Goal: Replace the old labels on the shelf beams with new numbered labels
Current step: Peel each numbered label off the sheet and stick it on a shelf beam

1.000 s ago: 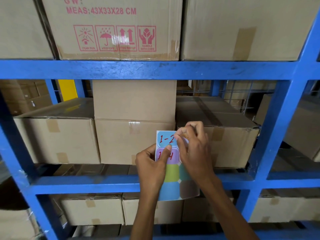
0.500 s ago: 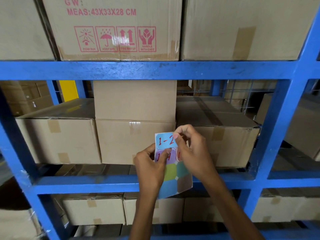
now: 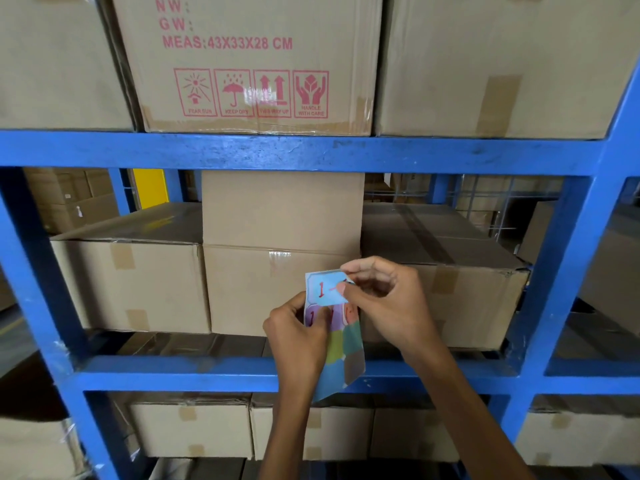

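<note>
Between left hand (image 3: 298, 339), right hand (image 3: 393, 306): label sheet (image 3: 346, 346).

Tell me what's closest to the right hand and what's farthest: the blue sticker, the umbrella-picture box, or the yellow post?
1. The blue sticker: pinched by the right hand, so it is touching.
2. The umbrella-picture box: on the shelf above, up and to the left.
3. The yellow post: far left, behind the shelf.

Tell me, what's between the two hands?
In the head view, a sheet of coloured labels lies between them: the left hand grips its side, and fingers of the right hand pinch the blue label at the top.
</note>
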{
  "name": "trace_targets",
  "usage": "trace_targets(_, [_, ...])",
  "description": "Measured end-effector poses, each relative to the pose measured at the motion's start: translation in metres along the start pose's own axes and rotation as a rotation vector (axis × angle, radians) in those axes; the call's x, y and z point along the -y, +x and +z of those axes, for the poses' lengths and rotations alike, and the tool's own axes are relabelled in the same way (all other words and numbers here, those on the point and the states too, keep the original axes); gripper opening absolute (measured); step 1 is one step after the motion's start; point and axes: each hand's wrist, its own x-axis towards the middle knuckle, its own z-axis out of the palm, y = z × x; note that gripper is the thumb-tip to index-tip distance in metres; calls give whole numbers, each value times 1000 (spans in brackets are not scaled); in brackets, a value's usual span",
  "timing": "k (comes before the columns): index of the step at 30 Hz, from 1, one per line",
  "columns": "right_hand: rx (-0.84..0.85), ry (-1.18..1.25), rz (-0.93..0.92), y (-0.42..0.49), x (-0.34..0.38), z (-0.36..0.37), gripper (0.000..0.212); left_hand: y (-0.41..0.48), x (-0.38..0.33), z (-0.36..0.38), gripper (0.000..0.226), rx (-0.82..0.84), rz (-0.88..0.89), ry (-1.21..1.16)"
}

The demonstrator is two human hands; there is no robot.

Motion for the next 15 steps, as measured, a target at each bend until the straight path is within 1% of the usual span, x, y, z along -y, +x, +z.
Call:
trace_targets(1, [10, 41, -24, 2, 3, 0, 20, 3, -1, -3, 30, -4, 5, 3])
trace_targets(3, [1, 122, -84, 7, 13, -1, 18, 8, -3, -7, 30, -14, 2, -12])
trace_targets(6, [-114, 166, -173, 27, 32, -2, 14, 13, -3, -13, 28, -49, -6, -12])
trace_targets(9, [-252, 120, -247, 59, 53, -1, 16, 20, -3, -16, 17, -81, -15, -10])
trace_targets(12, [-358, 63, -317, 90, 72, 6, 17, 26, -9, -16, 21, -94, -2, -21])
trace_targets(13, [-390, 15, -338, 100, 76, 9, 15, 29, -11, -16, 20, -95, 0, -29])
trace_targets(15, [-479, -171, -353, 114, 79, 15, 16, 31, -16, -15, 17, -102, 11, -43])
